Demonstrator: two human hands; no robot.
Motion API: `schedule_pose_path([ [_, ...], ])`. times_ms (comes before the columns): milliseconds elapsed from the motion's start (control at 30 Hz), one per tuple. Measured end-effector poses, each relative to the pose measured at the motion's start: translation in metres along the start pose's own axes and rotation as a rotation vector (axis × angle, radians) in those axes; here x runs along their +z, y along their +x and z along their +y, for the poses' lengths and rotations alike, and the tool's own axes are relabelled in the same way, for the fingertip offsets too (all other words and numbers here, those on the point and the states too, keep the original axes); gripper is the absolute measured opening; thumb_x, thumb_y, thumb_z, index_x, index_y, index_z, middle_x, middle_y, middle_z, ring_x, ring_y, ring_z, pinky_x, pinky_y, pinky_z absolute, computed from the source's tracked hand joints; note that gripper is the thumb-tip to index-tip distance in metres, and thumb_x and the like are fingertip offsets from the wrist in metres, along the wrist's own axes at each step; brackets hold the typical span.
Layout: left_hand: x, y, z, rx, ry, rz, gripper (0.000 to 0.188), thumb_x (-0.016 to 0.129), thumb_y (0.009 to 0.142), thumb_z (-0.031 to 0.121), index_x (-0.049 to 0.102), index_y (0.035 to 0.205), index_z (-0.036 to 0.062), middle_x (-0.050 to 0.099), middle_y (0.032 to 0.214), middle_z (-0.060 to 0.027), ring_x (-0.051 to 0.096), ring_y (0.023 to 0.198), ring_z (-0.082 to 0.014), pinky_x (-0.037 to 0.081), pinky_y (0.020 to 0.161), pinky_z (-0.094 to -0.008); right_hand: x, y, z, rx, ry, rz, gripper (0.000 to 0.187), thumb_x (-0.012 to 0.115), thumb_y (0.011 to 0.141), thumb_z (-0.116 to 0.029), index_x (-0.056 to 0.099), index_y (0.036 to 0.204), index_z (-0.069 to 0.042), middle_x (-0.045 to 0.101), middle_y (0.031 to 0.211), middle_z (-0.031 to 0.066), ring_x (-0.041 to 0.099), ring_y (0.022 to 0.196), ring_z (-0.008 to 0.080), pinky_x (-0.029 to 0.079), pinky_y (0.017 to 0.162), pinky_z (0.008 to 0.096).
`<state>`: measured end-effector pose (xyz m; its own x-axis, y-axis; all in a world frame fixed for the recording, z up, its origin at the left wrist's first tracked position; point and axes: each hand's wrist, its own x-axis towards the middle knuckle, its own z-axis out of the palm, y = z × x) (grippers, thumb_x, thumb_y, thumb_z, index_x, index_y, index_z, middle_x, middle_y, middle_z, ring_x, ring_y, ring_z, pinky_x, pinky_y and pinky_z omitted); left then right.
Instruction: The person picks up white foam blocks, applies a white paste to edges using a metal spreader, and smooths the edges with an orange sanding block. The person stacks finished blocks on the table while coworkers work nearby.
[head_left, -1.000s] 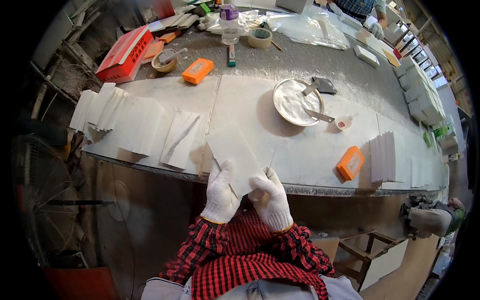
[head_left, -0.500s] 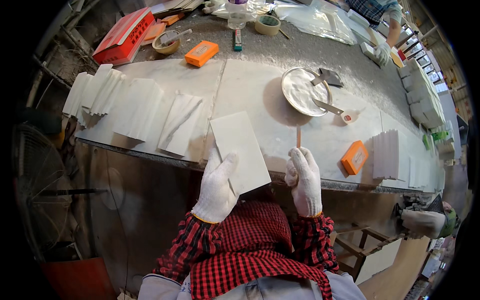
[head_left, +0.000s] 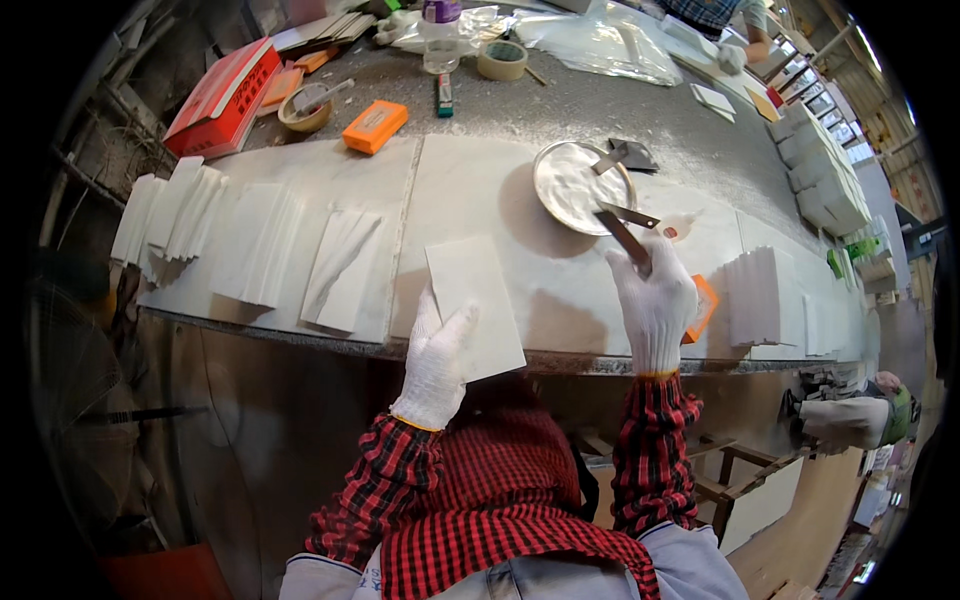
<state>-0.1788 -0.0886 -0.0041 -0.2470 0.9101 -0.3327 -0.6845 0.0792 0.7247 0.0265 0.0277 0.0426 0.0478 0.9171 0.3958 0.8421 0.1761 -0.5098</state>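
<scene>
My left hand [head_left: 437, 355], in a white knit glove, grips a white rectangular tile [head_left: 482, 300] by its left edge, tilted above the table's near edge. A thin flat scraper [head_left: 622, 238] is closed in my gloved right hand [head_left: 656, 308], and its tip reaches the near right rim of a round metal bowl [head_left: 537, 192]. White paste [head_left: 566, 185] fills much of that bowl. Two other tools lean on its rim: a knife [head_left: 634, 217] with a metal handle end and a broad metal spatula [head_left: 608, 160].
Stacked white tiles [head_left: 258, 240] stand at the left, more tiles [head_left: 762, 300] at the right. An orange box [head_left: 703, 308] lies beside my right hand, another orange box [head_left: 376, 127] farther back. Behind are a red box [head_left: 225, 97], tape roll [head_left: 502, 60] and bottle [head_left: 441, 40]. Another person's gloved hand [head_left: 732, 59] shows far right.
My right hand has moved forward and right with the scraper, bringing it to the bowl. The tile in my left hand has tilted slightly. The other person's hand has moved away from a white tile.
</scene>
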Motion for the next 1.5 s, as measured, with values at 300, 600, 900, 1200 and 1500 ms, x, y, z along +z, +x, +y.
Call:
schedule_pose_path([
  [300, -0.013, 0.004, -0.009, -0.065, 0.039, -0.046, 0.049, 0.055, 0.106, 0.012, 0.042, 0.152, 0.0050, 0.060, 0.135, -0.0077, 0.063, 0.120, -0.0189, 0.054, 0.102, -0.0353, 0.006, 0.044, -0.010, -0.289, -0.418, -0.314, 0.052, 0.076, 0.088, -0.021, 0.060, 0.135, -0.009, 0.070, 0.107, 0.0168, 0.070, 0.096, 0.0383, 0.057, 0.082, 0.0475],
  [600, -0.027, -0.007, 0.033, 0.058, -0.014, 0.072, 0.037, 0.056, 0.110, 0.024, 0.050, 0.142, 0.0067, 0.066, 0.124, -0.0068, 0.068, 0.112, -0.0207, 0.058, 0.096, -0.0389, 0.011, -0.047, -0.034, -0.665, 0.201, -0.212, 0.015, 0.072, 0.082, -0.013, 0.067, 0.096, -0.013, 0.066, 0.102, 0.0070, 0.066, 0.087, 0.0284, 0.055, 0.073, 0.0420],
  [900, -0.017, 0.000, 0.021, 0.035, 0.055, 0.078, 0.040, 0.059, 0.109, 0.019, 0.049, 0.145, 0.0042, 0.065, 0.123, -0.0065, 0.068, 0.108, -0.0172, 0.058, 0.091, -0.0338, -0.021, -0.050, 0.008, -0.483, 0.025, -0.597, 0.034, 0.075, 0.090, -0.034, 0.072, 0.068, -0.008, 0.069, 0.084, 0.0086, 0.068, 0.084, 0.0320, 0.057, 0.072, 0.0440],
  [1200, 0.017, 0.009, -0.018, 0.017, 0.166, 0.013, 0.060, 0.066, 0.101, 0.013, 0.040, 0.154, 0.0012, 0.060, 0.134, -0.0084, 0.060, 0.119, -0.0165, 0.052, 0.100, -0.0330, -0.036, -0.027, 0.094, 0.165, -0.452, 0.019, 0.069, 0.074, 0.091, -0.054, 0.059, 0.145, -0.013, 0.049, 0.150, 0.0227, 0.052, 0.129, 0.0426, 0.049, 0.103, 0.0506],
  [1500, 0.009, -0.006, -0.005, -0.027, 0.159, -0.003, 0.058, 0.072, 0.099, 0.016, 0.045, 0.149, 0.0014, 0.061, 0.130, -0.0075, 0.060, 0.118, -0.0166, 0.052, 0.100, -0.0333, -0.015, -0.014, 0.121, 0.251, -0.503, 0.020, 0.047, 0.072, 0.090, -0.036, 0.065, 0.132, -0.016, 0.045, 0.155, 0.0227, 0.045, 0.138, 0.0447, 0.045, 0.108, 0.0549],
])
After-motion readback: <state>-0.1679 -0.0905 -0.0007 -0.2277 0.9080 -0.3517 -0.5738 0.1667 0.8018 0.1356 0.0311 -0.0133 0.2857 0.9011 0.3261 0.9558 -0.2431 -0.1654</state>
